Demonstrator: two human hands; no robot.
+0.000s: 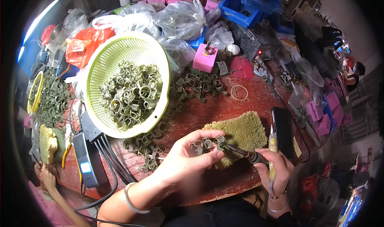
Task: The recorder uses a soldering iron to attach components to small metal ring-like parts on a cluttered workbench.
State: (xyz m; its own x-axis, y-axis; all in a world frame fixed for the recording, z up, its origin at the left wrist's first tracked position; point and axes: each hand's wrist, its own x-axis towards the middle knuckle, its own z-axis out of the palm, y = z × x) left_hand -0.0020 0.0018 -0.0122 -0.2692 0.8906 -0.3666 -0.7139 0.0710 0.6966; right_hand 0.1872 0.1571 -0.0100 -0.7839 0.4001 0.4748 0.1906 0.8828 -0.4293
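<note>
Holding the iron (246, 153) tip-first at the rings (207, 143), you could gouge one or jab your thumb if either wrist jerks. Left hand (185, 153) slants in from lower left, fingers pinched on the rings by the sponge's (244, 132) left edge; right hand (277, 170) curled closed round iron and yellow pen (273, 142).

Surface (192, 125). Left half: basket (94, 87), ring parts (134, 95) in it; loose parts (146, 145) before it and along its right. Far left: second heap (54, 101). Near left corner: handheld device (86, 163), cables (114, 159) to its right. Near edge, centre: left hand (192, 151); right hand (276, 169) to its right; sponge (248, 133) behind both; phone (283, 127) right of sponge. Far edge: bags (180, 21), trays (242, 13) to their right, block (205, 59) before them. Right edge: assorted bundles (302, 63), apparently bagged, indistinct.
</note>
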